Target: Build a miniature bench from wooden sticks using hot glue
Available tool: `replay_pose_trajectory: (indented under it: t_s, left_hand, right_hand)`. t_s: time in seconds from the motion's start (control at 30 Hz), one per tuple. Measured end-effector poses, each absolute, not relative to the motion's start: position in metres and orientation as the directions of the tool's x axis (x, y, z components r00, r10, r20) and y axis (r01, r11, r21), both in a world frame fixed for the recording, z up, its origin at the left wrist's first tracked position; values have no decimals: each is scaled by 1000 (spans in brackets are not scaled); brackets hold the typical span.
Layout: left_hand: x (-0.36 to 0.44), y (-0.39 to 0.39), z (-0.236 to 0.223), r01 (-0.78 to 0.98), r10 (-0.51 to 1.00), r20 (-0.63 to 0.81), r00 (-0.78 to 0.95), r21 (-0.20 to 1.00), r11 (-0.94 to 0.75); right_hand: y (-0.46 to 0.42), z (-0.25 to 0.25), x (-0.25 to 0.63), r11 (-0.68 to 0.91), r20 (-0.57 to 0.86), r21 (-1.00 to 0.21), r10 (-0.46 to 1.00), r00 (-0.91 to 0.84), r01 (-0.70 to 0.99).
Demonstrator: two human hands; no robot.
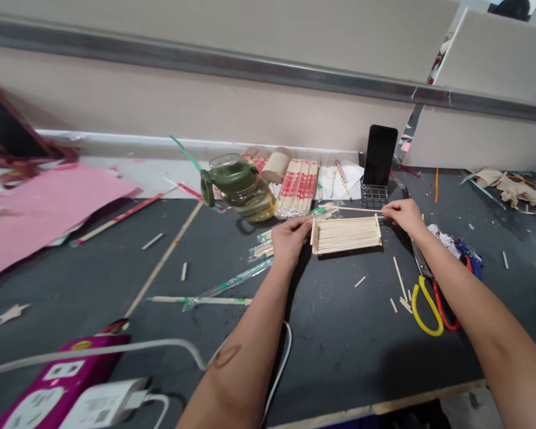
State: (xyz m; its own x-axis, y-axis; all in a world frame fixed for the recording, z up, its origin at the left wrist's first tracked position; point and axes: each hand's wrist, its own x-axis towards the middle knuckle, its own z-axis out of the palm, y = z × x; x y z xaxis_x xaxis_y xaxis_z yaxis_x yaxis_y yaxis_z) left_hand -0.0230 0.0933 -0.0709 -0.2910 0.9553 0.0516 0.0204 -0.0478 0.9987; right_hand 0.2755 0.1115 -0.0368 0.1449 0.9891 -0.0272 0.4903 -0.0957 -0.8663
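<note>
A small tray-like piece made of wooden sticks (346, 236) stands on the dark table, its slats side by side with short raised ends. My left hand (289, 239) is closed on its left end, thumb and forefinger at the corner. Just behind the piece, my right hand (404, 215) pinches the right end of a thin wooden stick (360, 209). Where that stick ends on the left is hard to make out among wrapped chopsticks (261, 250). Scissors (424, 274) with yellow and red handles lie beneath my right forearm.
Behind stand a green-lidded jug (243, 187), packs of red-printed chopsticks (296, 186), a cardboard tube (277, 165) and a phone (379, 155) on a wire stand. Cut stick pieces (405, 305) are scattered in front. A purple power strip (67, 381) and white cable occupy the near left.
</note>
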Motion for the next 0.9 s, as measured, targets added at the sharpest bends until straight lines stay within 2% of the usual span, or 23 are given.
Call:
replay_pose_trajectory:
  t_s: [0.13, 0.33, 0.63, 0.9]
  left_hand:
    - [-23, 93, -71, 4, 954, 53, -296, 999, -54]
    - [-25, 95, -76, -7, 958, 24, -286, 1000, -28]
    - [-25, 97, -76, 38, 960, 41, -277, 999, -32]
    - [-26, 96, -74, 57, 966, 70, -248, 997, -57]
  right_hand:
    - [114, -37, 274, -80, -25, -886, 992, 126, 456]
    - [116, -38, 273, -57, 4, -836, 994, 110, 545]
    - [113, -13, 274, 210, 282, -691, 959, -9, 692]
    - [110, -6, 264, 268, 281, -651, 954, -102, 710]
